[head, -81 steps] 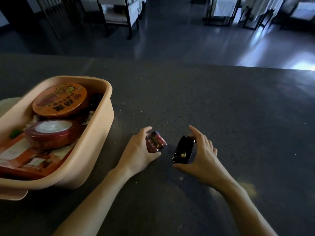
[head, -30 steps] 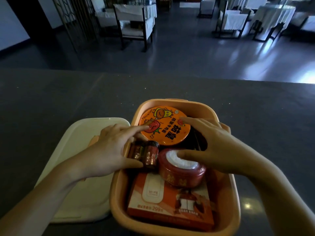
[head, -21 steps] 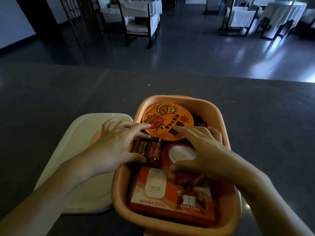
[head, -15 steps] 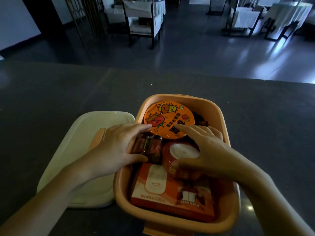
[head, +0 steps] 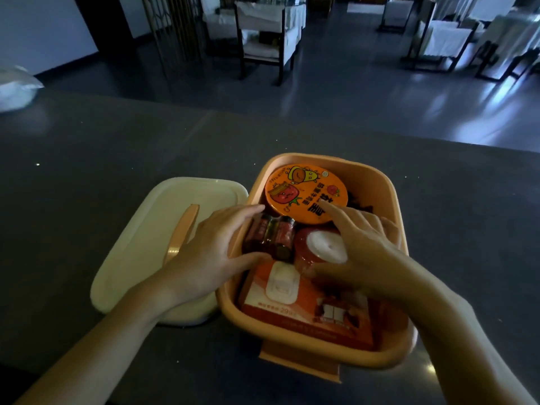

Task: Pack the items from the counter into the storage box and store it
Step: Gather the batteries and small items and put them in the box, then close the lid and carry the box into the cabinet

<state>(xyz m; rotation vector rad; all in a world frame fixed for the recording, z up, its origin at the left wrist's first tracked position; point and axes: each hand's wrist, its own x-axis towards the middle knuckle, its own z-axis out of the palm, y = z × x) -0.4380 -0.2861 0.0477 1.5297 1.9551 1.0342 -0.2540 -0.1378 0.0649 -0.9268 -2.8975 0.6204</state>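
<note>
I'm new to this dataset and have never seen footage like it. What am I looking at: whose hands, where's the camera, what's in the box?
There is no machine here. A person works bare-handed, and the single camera sits on their head, looking forward and down. On the dark counter stands an orange storage box, with its cream lid lying beside it on the left. Inside are a noodle cup, a red jar, an orange wipes pack and small bottles. The left hand holds the small bottles between thumb and fingers. The right hand is spread over the red jar and grips nothing visible.
</note>
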